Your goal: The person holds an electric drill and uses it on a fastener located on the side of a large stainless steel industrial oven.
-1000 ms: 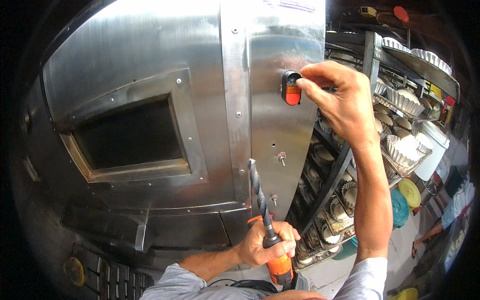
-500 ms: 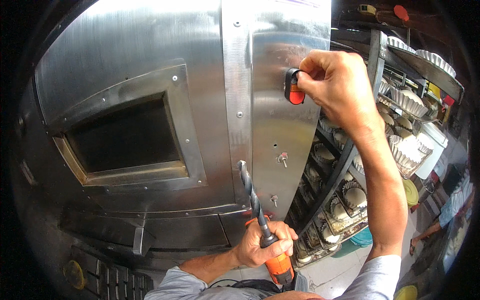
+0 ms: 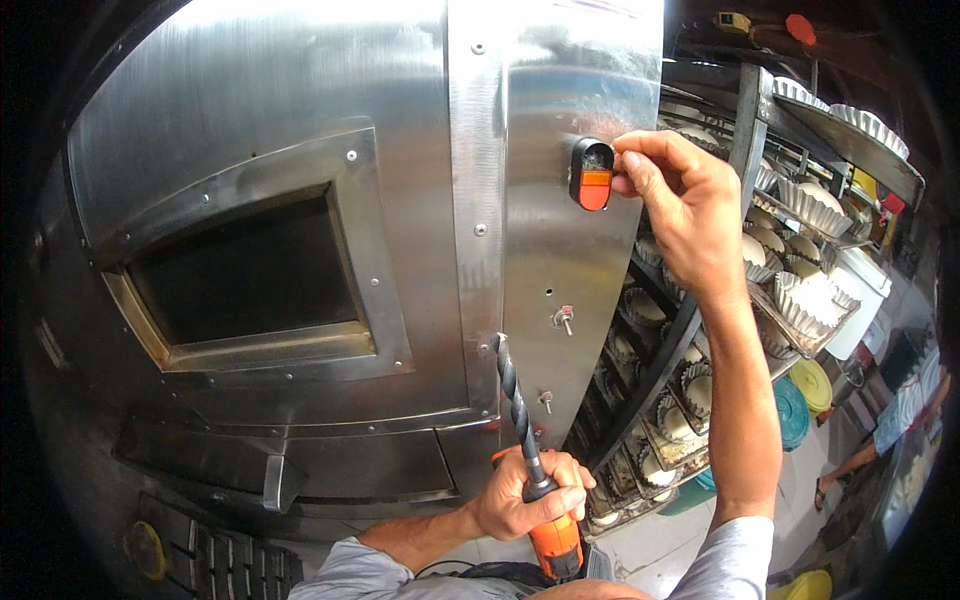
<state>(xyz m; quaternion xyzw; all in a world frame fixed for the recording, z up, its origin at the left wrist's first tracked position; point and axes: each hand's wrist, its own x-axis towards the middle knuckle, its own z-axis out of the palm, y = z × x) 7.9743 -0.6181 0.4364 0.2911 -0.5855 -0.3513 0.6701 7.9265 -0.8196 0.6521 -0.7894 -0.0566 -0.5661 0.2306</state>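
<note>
My left hand is wrapped round the chuck end of an orange power drill at the lower middle. Its long, dark twist drill bit points up, the tip in front of the steel panel. On that panel sits a push-button switch with a black oval housing, an orange strip and a red lower button; its upper part looks dark and recessed. My right hand is pinched at the housing's upper right edge. Whether something small is between those fingertips is hidden.
Left of the panel is a steel oven door with a dark window. Two toggle switches sit lower on the panel. Close on the right stands a rack of trays with dough in fluted tins. Another person's leg shows far right.
My right hand has shifted from the front of the push-button switch to its right edge, uncovering the dark upper part. The drill bit's tip has moved slightly right and down.
</note>
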